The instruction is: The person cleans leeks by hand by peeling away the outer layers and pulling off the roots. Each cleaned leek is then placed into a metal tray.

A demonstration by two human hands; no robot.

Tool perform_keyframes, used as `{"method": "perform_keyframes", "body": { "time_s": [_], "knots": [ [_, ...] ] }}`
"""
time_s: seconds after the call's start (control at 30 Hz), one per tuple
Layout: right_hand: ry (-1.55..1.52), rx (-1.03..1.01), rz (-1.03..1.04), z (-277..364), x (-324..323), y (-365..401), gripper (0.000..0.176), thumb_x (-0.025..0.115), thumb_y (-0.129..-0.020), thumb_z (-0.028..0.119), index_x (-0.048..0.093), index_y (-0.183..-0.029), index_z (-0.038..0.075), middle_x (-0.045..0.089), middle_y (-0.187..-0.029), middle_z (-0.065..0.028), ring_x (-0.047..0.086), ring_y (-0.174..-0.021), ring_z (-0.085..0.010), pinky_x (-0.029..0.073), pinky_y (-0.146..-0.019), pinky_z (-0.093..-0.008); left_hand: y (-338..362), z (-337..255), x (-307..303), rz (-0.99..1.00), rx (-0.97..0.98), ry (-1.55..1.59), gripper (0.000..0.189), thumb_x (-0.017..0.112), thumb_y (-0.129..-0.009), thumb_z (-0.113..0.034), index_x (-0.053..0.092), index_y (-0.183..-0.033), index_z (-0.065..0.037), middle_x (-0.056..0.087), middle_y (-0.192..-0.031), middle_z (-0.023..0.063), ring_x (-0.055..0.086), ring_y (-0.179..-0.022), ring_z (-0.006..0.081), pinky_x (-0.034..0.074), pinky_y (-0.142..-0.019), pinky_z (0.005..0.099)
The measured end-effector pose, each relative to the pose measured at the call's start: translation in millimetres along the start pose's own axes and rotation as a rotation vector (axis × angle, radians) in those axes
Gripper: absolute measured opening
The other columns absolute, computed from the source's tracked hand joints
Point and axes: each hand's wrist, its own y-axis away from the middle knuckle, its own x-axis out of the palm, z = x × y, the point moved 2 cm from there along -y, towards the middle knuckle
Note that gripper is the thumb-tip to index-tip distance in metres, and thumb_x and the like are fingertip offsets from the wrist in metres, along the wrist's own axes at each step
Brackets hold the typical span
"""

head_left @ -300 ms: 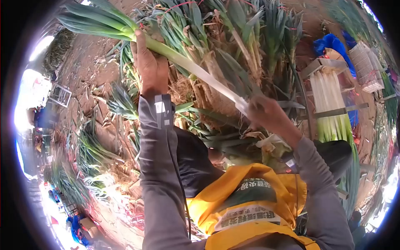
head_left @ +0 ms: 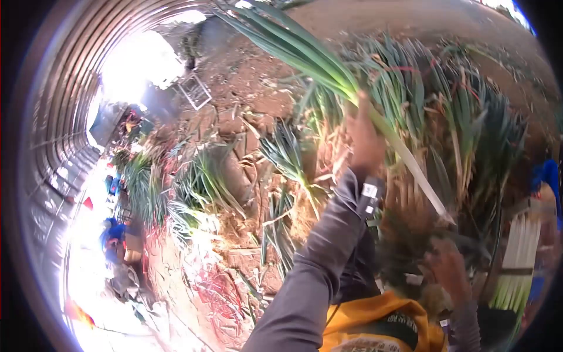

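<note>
My left hand [head_left: 363,138] grips one long leek [head_left: 404,158] at the point where its green leaves meet the pale stalk. The leaves reach up and left, and the white end points down to the right. My right hand [head_left: 448,267] is blurred, just below that white end; whether it touches the stalk or holds anything I cannot tell. Behind the leek stands a big heap of untrimmed leeks [head_left: 469,117]. My yellow apron [head_left: 381,325] is at the bottom.
Trimmed white leeks lie in a rack [head_left: 519,258] at the right. Leek bundles [head_left: 199,182] and leaf scraps lie on the dirt floor to the left, and a wire crate [head_left: 194,91] sits farther off. People [head_left: 114,234] work by the ribbed tunnel wall [head_left: 58,117].
The view has swung left. The leek now stands steeper in my left hand. My right hand, which held the white end, now sits lower, under it.
</note>
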Motion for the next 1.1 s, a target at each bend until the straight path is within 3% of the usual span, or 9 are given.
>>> {"method": "perform_keyframes", "body": {
  "time_s": [0.07,0.2,0.4,0.53,0.6,0.63,0.73,0.97,1.1],
  "knots": [
    [0.395,-0.149,-0.67,30.5,-32.2,-20.9,0.053,0.071,-0.09,0.028,0.055,-0.137,0.009,0.068,-0.105,-0.0191,0.069,-0.093,-0.0355,0.056,-0.065,-0.0433,-3.7,-3.8,11.9,-0.113,-0.05,0.364,0.031,0.069,-0.095,-0.017,0.052,-0.118,-0.006,0.056,-0.1,0.0057,0.057,-0.079,0.0148,0.053,-0.069,0.0307],
    [0.571,0.19,-0.488,-16.1,-13.5,-49.5,0.055,0.068,-0.093,0.024,0.048,-0.142,0.011,0.068,-0.105,-0.0186,0.07,-0.086,-0.0365,0.056,-0.064,-0.0441,-10.6,44.3,2.3,-0.242,0.051,0.508,0.031,0.067,-0.098,-0.03,0.052,-0.117,-0.01,0.051,-0.091,0.0015,0.055,-0.078,0.0132,0.051,-0.069,0.0303],
    [0.515,-0.161,-0.507,-50.3,-10.3,-36.2,0.023,0.063,-0.094,0.013,0.064,-0.116,0.005,0.068,-0.096,-0.0156,0.068,-0.072,-0.035,0.054,-0.059,-0.0422,-7.5,61.7,-29.6,-0.219,-0.117,0.358,0.033,0.061,-0.101,-0.039,0.052,-0.119,-0.014,0.051,-0.094,0.0013,0.057,-0.083,0.0154,0.051,-0.073,0.0319],
    [0.615,-0.344,-0.639,-64.1,-29.4,-33.4,0.018,0.062,-0.095,0.013,0.066,-0.108,0.003,0.067,-0.09,-0.0108,0.067,-0.07,-0.0274,0.055,-0.061,-0.0373,-6.1,60.0,-32.1,-0.221,0.34,-0.368,0.028,0.065,-0.099,-0.032,0.052,-0.116,-0.012,0.055,-0.092,0.0041,0.057,-0.085,0.0178,0.053,-0.072,0.0315],
    [-0.484,0.636,-0.403,-138.4,-12.5,-8.6,0.019,0.062,-0.093,0.008,0.066,-0.11,0.001,0.065,-0.088,-0.0064,0.063,-0.073,-0.0166,0.055,-0.065,-0.0326,-16.7,52.7,-28.5,-0.316,-0.168,0.751,0.022,0.065,-0.099,-0.022,0.052,-0.113,-0.011,0.056,-0.092,0.0054,0.058,-0.083,0.0188,0.053,-0.071,0.031],
    [-1.211,0.512,-0.487,-130.1,9.4,-12.3,0.03,0.06,-0.095,0.009,0.062,-0.124,0.0,0.062,-0.091,-0.0036,0.059,-0.078,-0.0088,0.052,-0.065,-0.0279,-16.1,48.7,-21.3,-0.322,-0.168,0.758,0.022,0.065,-0.099,-0.022,0.052,-0.113,-0.011,0.056,-0.092,0.0054,0.058,-0.083,0.0188,0.053,-0.071,0.031],
    [-0.007,-0.154,-0.615,-46.6,-4.6,-32.6,0.041,0.058,-0.098,0.016,0.055,-0.137,0.002,0.061,-0.097,-0.0032,0.055,-0.074,-0.0087,0.048,-0.063,-0.0249,3.9,41.7,17.9,-0.124,-0.223,0.757,0.015,0.062,-0.1,-0.021,0.056,-0.104,-0.009,0.059,-0.089,0.0045,0.057,-0.078,0.0175,0.052,-0.07,0.0307],
    [-0.822,0.03,-0.805,1.9,-61.2,-106.4,0.044,0.06,-0.103,0.029,0.055,-0.134,-0.002,0.062,-0.102,-0.002,0.058,-0.086,-0.0093,0.048,-0.077,-0.0231,90.5,44.5,106.2,0.198,-0.583,0.702,0.018,0.063,-0.098,-0.023,0.063,-0.101,-0.005,0.066,-0.095,0.0081,0.064,-0.091,0.0203,0.055,-0.079,0.0349],
    [-0.393,0.111,-0.754,30.6,-69.2,-103.1,0.038,0.059,-0.102,0.025,0.059,-0.129,-0.002,0.065,-0.118,-0.0082,0.062,-0.103,-0.0151,0.049,-0.085,-0.0304,120.2,20.2,129.1,0.318,-0.689,0.543,0.021,0.059,-0.098,-0.02,0.062,-0.104,-0.001,0.067,-0.097,0.0102,0.065,-0.091,0.0252,0.055,-0.083,0.0383]
  ]
}}
